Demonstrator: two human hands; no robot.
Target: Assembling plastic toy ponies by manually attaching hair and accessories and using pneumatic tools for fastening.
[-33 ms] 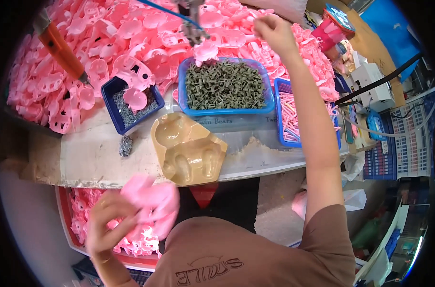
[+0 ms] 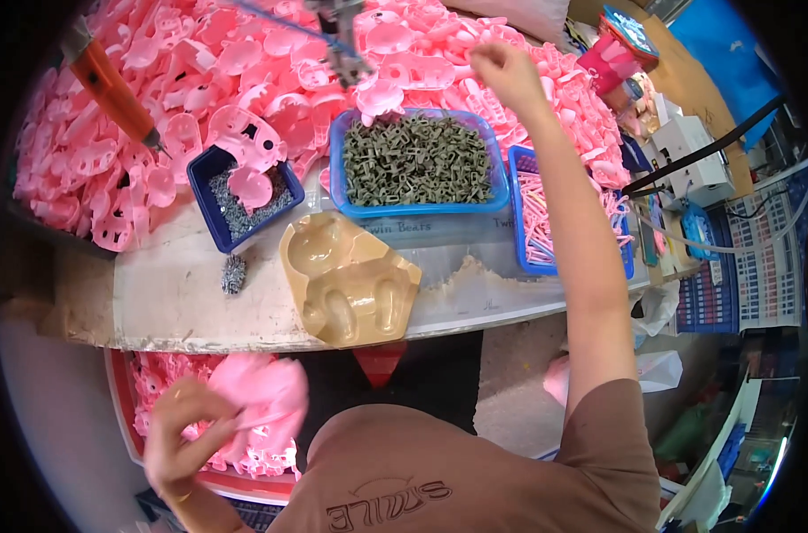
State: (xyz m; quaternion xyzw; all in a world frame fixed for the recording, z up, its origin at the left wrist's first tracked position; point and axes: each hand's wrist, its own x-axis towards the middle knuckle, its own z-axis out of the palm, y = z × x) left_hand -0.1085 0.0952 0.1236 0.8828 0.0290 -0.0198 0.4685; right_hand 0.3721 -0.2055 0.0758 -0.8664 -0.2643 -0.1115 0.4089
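My left hand [image 2: 183, 431] is closed on a pink plastic toy shell [image 2: 266, 395], blurred by motion, above a red-rimmed bin [image 2: 119, 391] of pink parts. My right hand [image 2: 508, 75] is raised in front of the heap of pink plastic shells [image 2: 270, 53] at the far side of the bench. Its fingers are curled together, and I cannot make out anything in them. On the bench near its front edge lies a tan mould [image 2: 355, 289] with rounded hollows. An orange power screwdriver [image 2: 111, 84] hangs at the left, tip down.
A light-blue tub [image 2: 421, 211] holds grey-green small parts. Left of it, a dark-blue basket [image 2: 213, 213] contains small screws, with two pink pieces on top. A blue basket [image 2: 537, 266] of pink sticks is under my right forearm. A blurred metal tool [image 2: 342, 44] hangs above the heap.
My left hand and the pink shell have moved slightly left and down over the bin. The hanging metal tool has shifted a little left. My right hand has barely moved.
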